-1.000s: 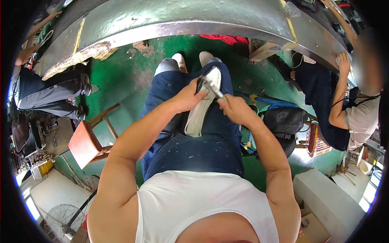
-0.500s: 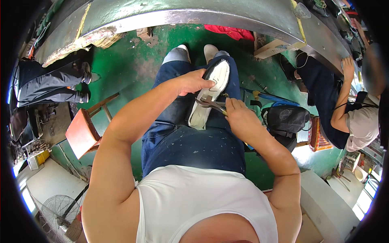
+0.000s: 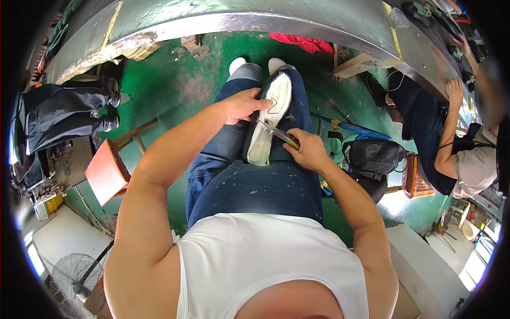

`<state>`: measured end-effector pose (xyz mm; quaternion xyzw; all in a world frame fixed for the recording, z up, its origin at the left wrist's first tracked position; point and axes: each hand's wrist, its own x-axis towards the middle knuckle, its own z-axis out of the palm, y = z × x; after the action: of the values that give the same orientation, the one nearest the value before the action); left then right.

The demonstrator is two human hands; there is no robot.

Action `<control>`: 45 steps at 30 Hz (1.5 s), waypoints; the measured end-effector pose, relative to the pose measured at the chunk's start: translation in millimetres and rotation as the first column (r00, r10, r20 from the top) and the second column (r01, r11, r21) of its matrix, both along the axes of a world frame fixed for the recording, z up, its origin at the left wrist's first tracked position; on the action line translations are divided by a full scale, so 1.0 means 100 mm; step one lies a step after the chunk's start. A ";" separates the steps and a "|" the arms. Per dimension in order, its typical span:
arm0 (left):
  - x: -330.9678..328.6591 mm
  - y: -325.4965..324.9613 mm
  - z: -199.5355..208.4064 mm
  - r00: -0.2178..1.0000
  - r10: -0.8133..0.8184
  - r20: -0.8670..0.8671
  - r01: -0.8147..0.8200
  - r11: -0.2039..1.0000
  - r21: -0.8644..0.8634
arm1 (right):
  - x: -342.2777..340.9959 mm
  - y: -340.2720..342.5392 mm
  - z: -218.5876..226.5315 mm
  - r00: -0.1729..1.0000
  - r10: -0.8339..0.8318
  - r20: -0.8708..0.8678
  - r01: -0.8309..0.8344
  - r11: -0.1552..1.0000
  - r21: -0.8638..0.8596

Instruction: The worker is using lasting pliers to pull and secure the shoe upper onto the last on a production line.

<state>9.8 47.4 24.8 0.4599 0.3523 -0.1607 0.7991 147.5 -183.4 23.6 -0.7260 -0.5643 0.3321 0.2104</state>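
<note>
A shoe upper on a last (image 3: 279, 95), sole side up, lies across my thighs with its toe pointing away from me. Its underside is white, bordered by a dark edge. My left hand (image 3: 245, 106) grips its left side, the thumb pressed on the white surface and the other fingers mostly hidden beneath. In my right hand (image 3: 307, 149) is a pair of lasting pliers (image 3: 277, 132), held by the handles. The metal head rests at the left edge of the shoe's middle, just below my left thumb; whether the jaws bite the edge cannot be made out.
A metal-edged workbench (image 3: 255, 22) curves across the far side. To the left are an orange-seated stool (image 3: 108, 173) and a standing person's legs (image 3: 69, 109). A black bag (image 3: 376, 155) sits at right, beyond it a seated co-worker (image 3: 473, 159). A fan (image 3: 77, 279) stands lower left.
The shoe has tilted more upright and shifted slightly left. My right hand has moved left and nearer, turning the pliers so their handles slope down to the right.
</note>
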 end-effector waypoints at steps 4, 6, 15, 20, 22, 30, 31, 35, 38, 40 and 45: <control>-0.17 -0.11 -0.10 0.958 -0.009 0.287 0.075 0.973 -0.218 | -0.03 -0.17 -0.07 0.986 -0.152 -0.068 0.153 0.988 0.005; -0.13 -0.14 -0.09 0.972 0.056 0.227 0.012 0.958 -0.287 | 0.00 -0.18 -0.06 0.983 -0.166 -0.072 0.169 0.985 0.033; 0.01 -0.62 -0.13 0.965 -0.011 0.261 -0.029 0.988 0.148 | -0.04 -0.61 0.23 0.990 -0.024 0.139 0.038 0.994 -0.099; 0.03 -0.74 -0.27 0.977 -0.046 0.207 -0.040 0.918 0.395 | 0.08 -0.66 0.25 0.997 0.028 -0.068 -0.037 0.989 -0.142; 0.00 -0.74 -0.26 0.982 0.055 0.180 -0.127 0.899 0.419 | 0.26 -0.61 0.51 0.964 -0.061 -0.257 -0.030 0.942 -0.335; 0.05 -0.75 0.00 1.000 0.006 -0.010 0.001 0.796 0.606 | 0.13 0.00 0.19 0.994 -0.101 -0.037 0.100 0.995 -0.030; 0.06 -0.73 0.07 0.990 -0.015 -0.141 0.099 0.784 0.613 | 0.10 0.06 0.11 0.987 -0.133 -0.086 0.130 0.991 -0.040; -0.13 -0.48 -0.29 0.989 0.063 0.134 -0.093 0.969 0.230 | 0.21 -0.06 0.42 0.909 -0.297 -0.294 0.192 0.922 -0.337; -0.12 -0.46 -0.23 0.987 0.069 0.144 -0.096 0.978 0.185 | 0.19 -0.28 0.53 0.945 -0.108 -0.308 -0.008 0.936 -0.352; -0.12 -0.46 -0.24 0.988 0.069 0.140 -0.090 0.984 0.152 | 0.08 -0.27 0.61 0.965 0.039 -0.258 -0.135 0.921 -0.364; -0.12 -0.46 -0.28 0.984 0.062 0.166 -0.093 0.978 0.187 | -0.09 -0.30 0.52 0.979 0.201 0.021 -0.193 0.958 -0.211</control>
<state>-2.0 1.2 -3.4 0.5328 0.3192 -0.0569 0.7816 138.9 -213.1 75.4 -0.6909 -0.6003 0.3933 0.0875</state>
